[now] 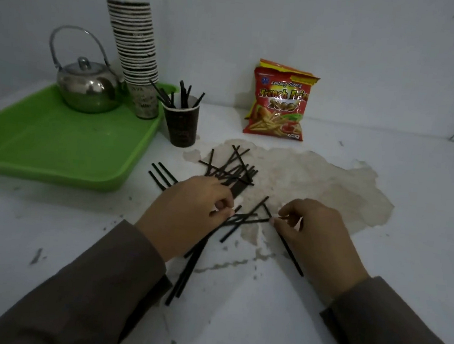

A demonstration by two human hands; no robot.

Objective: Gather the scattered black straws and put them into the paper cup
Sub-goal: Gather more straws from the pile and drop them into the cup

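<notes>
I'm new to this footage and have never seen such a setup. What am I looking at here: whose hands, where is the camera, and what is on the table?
There is no machine. One camera, worn on a person's head, looks down at their two bare hands. The left hand grips a bundle of black straws; the right hand pinches another straw. More loose straws lie scattered on the white table. A paper cup already holds some straws. Beside it sits a green tray carrying a metal teapot and a stack of cups. A snack bag leans against the wall.
</notes>
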